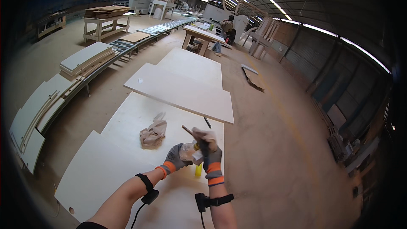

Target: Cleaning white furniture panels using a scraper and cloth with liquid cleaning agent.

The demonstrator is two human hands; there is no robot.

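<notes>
My left hand (175,156), in a grey glove with an orange cuff, is closed around a clear, bottle-like container (185,152) with pinkish-brown contents. Just to its right, my right hand (207,144), gloved the same way, grips a thin brown stick-like tool (187,130) that points up and left. Whether it is a brush cannot be made out. A bright yellow object (198,170) lies under the hands on the white panel (127,121). Left of them rests a crumpled beige cloth (154,135). A dark pen-like stick (207,122) lies beyond my right hand.
A loose white board (182,91) lies across the panels ahead. On the left runs a roller conveyor (123,46) bearing stacked boards (87,57). A workbench (203,34) stands farther off, near a person (229,27). More boards (108,12) top a table.
</notes>
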